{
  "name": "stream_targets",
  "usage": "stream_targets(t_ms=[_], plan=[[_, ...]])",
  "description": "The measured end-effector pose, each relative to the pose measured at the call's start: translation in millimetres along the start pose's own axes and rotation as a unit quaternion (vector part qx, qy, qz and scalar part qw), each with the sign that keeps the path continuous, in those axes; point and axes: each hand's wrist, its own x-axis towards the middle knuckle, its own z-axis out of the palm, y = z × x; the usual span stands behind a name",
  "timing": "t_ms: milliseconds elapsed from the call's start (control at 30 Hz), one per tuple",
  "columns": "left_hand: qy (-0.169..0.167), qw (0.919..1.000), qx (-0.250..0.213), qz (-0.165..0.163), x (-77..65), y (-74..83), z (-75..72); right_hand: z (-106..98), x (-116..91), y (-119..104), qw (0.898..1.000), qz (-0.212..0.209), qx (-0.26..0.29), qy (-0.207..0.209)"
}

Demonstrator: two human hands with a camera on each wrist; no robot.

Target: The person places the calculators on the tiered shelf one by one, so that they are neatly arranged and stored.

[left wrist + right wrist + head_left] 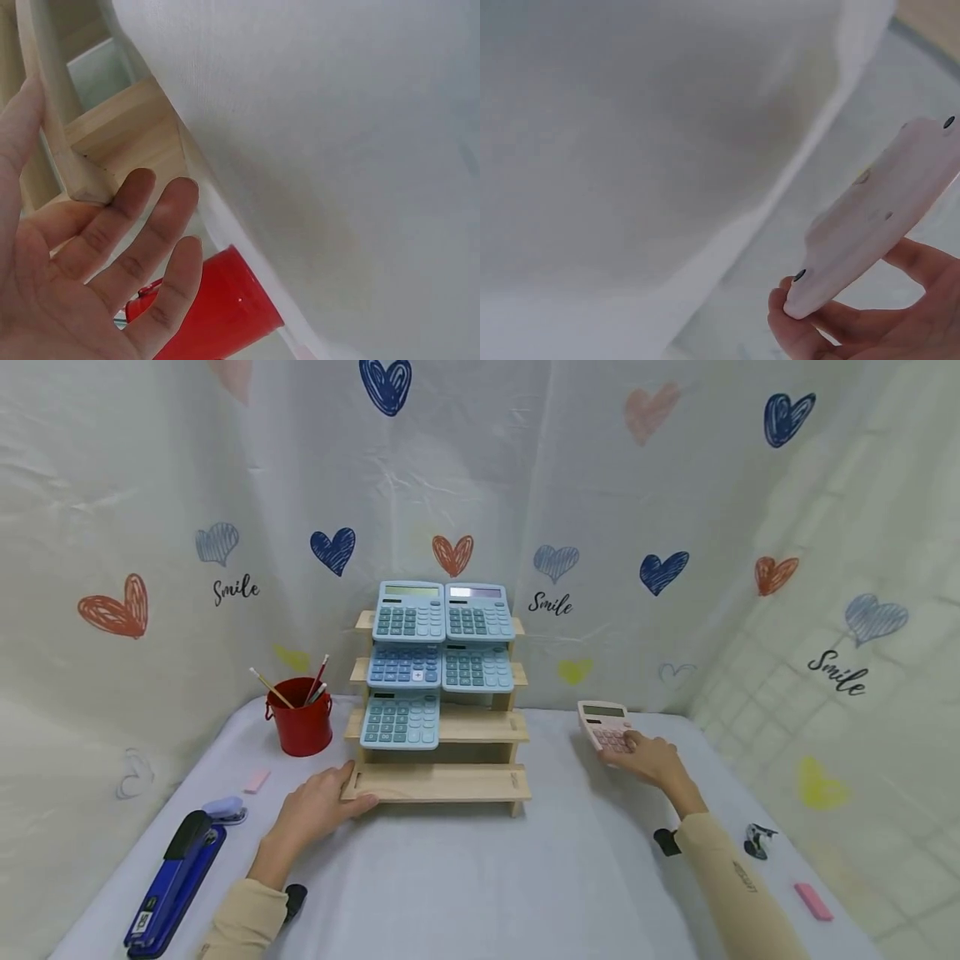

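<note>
In the head view, a stepped wooden rack (pixel 442 783) holds several blue calculators (pixel 408 610) on its upper three tiers. The lowest tier is bare. My left hand (pixel 318 810) holds the left end of that tier, thumb along its front edge. The left wrist view shows the index finger bent at the end of the wooden board (pixel 82 176), the other fingers spread. To the right of the rack, my right hand (pixel 651 762) grips a pink calculator (pixel 603 714) by its lower edge. Its pale underside (pixel 889 217) faces the right wrist camera, tilted and off the table.
A red bucket (pixel 303 727) with pencils stands left of the rack. Farther left lie a pink eraser (pixel 257 781), a small light-blue stapler (pixel 225 810) and a large blue stapler (pixel 176 885). Near the right edge are a small metal-and-black item (pixel 759 842) and another pink eraser (pixel 813 902).
</note>
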Motion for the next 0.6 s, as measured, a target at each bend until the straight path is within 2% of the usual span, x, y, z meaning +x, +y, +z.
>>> stream_targets(t_ms=[267, 433, 600], plan=[[-0.003, 1.0, -0.001, -0.008, 0.1, 1.9, 2.1, -33.0, -39.7, -60.4, 0.998, -0.02, 0.053, 0.022], [-0.008, 0.9999, 0.0, -0.009, -0.1, 1.9, 2.1, -42.2, -64.3, -93.3, 0.995, -0.075, 0.042, 0.054], [-0.008, 0.9999, -0.001, -0.009, 0.3, 1.8, 1.3, -39.3, -80.5, -126.1, 0.989, -0.133, 0.02, 0.056]])
